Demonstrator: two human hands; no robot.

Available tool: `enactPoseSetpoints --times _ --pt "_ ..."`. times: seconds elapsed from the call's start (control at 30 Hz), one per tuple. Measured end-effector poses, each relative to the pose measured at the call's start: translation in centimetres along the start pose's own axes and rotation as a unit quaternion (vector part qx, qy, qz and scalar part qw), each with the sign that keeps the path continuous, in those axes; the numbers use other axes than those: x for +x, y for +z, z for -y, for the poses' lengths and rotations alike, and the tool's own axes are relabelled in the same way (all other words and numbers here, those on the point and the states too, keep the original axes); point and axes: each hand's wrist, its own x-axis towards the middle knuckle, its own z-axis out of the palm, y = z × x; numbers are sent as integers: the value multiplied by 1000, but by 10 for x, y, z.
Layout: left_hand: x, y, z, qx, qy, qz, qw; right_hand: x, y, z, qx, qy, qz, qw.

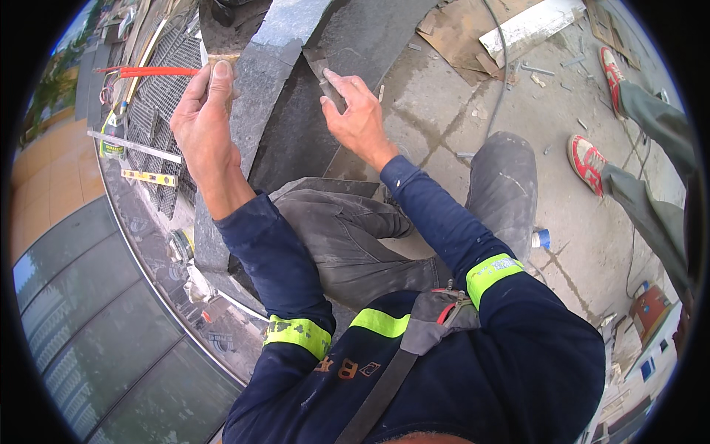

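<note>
My left hand (205,111) is raised, thumb against its fingers, pinching thin orange-red strips (159,72) that stick out to the left. A tan edge shows by the fingertips; what it belongs to is mostly hidden. In my right hand (357,111) is a putty knife (316,63), its flat metal blade pointing up and away. That blade is over the dark stone slabs (281,122), which lie between and beyond my hands. One long slab with a rough grey face (259,96) runs beside my left hand.
Wire mesh (159,111), a yellow spirit level (149,177) and a metal strip (133,146) lie at left, above glass panels (111,325). A cable (504,59), a white board (531,29) and scraps lie on the right-hand floor. Another person's red shoes (588,163) stand there.
</note>
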Motion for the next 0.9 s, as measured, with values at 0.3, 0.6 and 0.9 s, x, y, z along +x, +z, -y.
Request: enactPoseSetpoints --times 0.3,0.6,0.9 --pt "2 -1 3 -8 3 7 1000 -6 -2 -6 -4 -23 8 1000" --pt "-3 1 -4 2 3 9 1000 4 -20 -13 -6 -32 -17 999" --pt "1 -15 6 63 -29 104 992 83 -90 39 74 -128 73 986"
